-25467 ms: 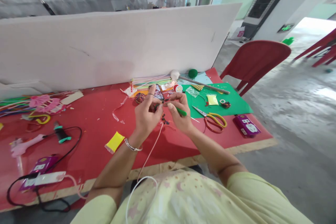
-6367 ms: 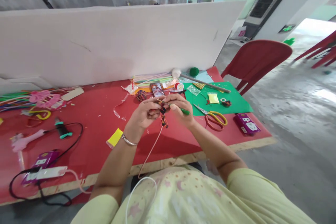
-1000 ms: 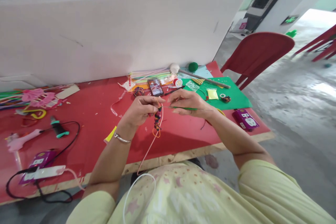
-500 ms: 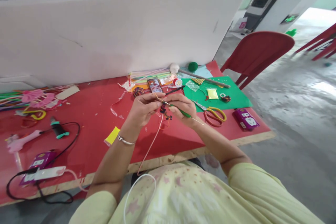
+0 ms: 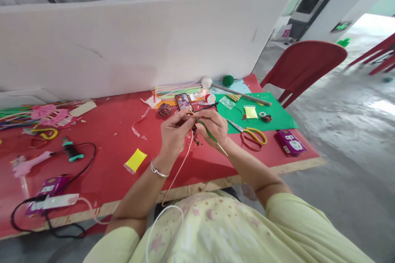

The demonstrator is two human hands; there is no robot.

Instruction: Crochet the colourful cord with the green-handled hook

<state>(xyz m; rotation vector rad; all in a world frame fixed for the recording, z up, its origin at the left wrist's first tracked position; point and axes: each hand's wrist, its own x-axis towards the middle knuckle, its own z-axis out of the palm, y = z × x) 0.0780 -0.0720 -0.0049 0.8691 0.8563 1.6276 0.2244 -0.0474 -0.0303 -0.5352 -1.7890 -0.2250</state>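
Note:
Over the red tabletop my two hands meet at their fingertips. My right hand is closed on a crochet hook with a green grip, its thin metal end pointing back toward my wrist. Between the thumb and fingers of my left hand, strands of yarn are pinched, the working tip partly hidden. Below the fingers dangles a small dark multicoloured crocheted piece with orange bits. A ball of multicoloured yarn lies just beyond my left hand, near a phone with its screen lit.
Scissors with red and yellow handles lie to the right, by a green sheet and a purple box. A yellow packet is at left. Further left are a pink glue gun and cables. A white board stands behind.
Both hands have shifted slightly, the left one a little to the right and closer to the other. The hook has tilted more steeply, its rear end now lower.

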